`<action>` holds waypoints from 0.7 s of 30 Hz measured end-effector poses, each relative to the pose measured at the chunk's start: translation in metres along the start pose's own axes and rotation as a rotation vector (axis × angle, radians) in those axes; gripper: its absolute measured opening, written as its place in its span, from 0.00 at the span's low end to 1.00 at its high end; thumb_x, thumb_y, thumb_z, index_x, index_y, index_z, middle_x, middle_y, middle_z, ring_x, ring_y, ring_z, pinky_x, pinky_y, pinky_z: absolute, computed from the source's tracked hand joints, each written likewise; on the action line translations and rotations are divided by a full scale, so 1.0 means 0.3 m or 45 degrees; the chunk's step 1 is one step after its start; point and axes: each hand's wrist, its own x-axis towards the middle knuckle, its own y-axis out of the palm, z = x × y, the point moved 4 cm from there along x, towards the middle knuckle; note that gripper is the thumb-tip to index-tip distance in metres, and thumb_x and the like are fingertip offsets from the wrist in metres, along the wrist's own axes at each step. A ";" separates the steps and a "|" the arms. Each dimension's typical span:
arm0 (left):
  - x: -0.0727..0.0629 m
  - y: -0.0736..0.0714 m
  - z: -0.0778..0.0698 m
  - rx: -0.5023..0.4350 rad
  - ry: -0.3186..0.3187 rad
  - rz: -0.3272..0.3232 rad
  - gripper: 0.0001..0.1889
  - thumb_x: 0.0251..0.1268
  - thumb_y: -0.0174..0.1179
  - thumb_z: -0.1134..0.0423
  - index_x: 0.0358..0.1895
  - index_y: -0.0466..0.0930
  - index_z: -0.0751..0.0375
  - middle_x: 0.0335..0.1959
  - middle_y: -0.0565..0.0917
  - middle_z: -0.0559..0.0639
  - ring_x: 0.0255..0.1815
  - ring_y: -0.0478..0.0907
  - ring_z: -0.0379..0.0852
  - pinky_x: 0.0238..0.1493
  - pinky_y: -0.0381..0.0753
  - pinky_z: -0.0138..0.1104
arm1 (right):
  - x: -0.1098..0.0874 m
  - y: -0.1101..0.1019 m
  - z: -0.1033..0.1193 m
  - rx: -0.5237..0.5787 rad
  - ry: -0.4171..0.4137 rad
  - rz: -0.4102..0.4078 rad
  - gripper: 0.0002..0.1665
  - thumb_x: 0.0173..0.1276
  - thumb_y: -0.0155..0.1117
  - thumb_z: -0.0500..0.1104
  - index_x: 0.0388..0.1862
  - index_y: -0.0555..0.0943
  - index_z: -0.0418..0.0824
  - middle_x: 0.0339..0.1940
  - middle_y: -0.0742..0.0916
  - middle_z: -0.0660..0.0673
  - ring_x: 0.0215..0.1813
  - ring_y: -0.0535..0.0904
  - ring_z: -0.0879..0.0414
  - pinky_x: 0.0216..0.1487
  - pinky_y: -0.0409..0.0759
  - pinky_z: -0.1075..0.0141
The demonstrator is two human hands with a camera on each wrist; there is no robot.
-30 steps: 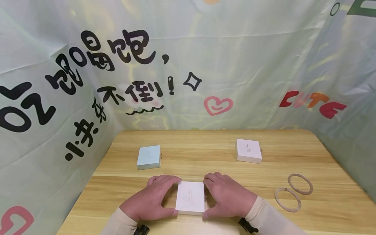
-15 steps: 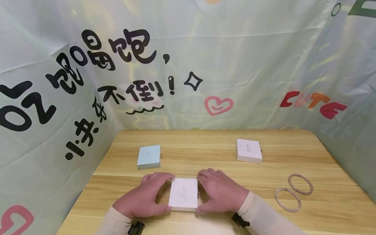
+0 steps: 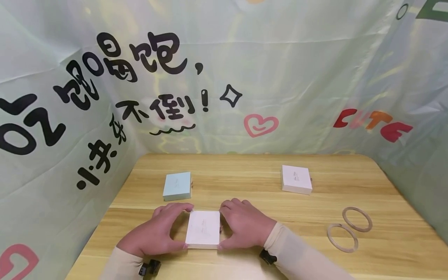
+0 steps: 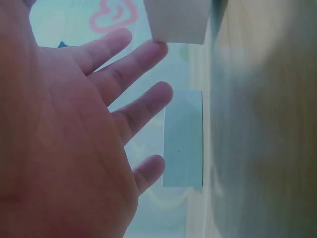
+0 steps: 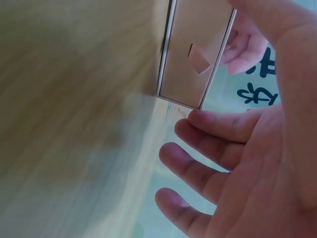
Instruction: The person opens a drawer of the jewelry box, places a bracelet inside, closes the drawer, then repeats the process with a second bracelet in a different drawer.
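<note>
Left hand (image 3: 155,232) and right hand (image 3: 245,225) face each other, each pinching the nearest pale box (image 3: 203,229) between thumb and fingertip. Other fingers (image 4: 144,108) lie spread.

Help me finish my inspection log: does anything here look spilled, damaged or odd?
Nothing stands out: the pale pink drawer box between the left hand and right hand looks shut; the light blue box, other pale pink box and two bangles look intact; no spill shows.
</note>
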 end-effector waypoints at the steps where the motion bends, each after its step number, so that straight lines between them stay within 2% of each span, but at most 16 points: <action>1: -0.001 -0.003 0.000 0.002 0.005 -0.001 0.52 0.48 0.85 0.51 0.80 0.71 0.52 0.79 0.74 0.38 0.81 0.68 0.49 0.78 0.53 0.63 | 0.004 0.001 0.003 -0.005 -0.003 0.001 0.56 0.57 0.76 0.80 0.67 0.84 0.38 0.65 0.86 0.46 0.61 0.81 0.51 0.59 0.82 0.52; 8: -0.005 -0.010 0.001 0.048 -0.014 0.014 0.52 0.47 0.84 0.49 0.80 0.72 0.51 0.78 0.75 0.38 0.80 0.70 0.50 0.77 0.57 0.65 | 0.018 0.008 0.012 -0.014 -0.014 -0.002 0.57 0.57 0.76 0.81 0.66 0.84 0.37 0.64 0.86 0.46 0.60 0.81 0.51 0.57 0.82 0.54; 14: -0.004 -0.014 -0.005 0.043 -0.024 0.020 0.52 0.47 0.84 0.50 0.80 0.71 0.53 0.77 0.75 0.38 0.79 0.70 0.49 0.76 0.58 0.64 | 0.023 0.012 0.008 -0.004 -0.001 0.018 0.59 0.58 0.75 0.81 0.70 0.83 0.37 0.67 0.85 0.45 0.63 0.81 0.50 0.60 0.82 0.53; 21: -0.018 -0.033 0.011 0.004 -0.073 0.012 0.52 0.50 0.85 0.44 0.81 0.69 0.46 0.79 0.72 0.41 0.80 0.68 0.52 0.76 0.60 0.68 | 0.027 0.005 -0.020 0.057 0.030 0.023 0.64 0.64 0.65 0.86 0.75 0.79 0.34 0.72 0.82 0.41 0.69 0.79 0.46 0.63 0.82 0.46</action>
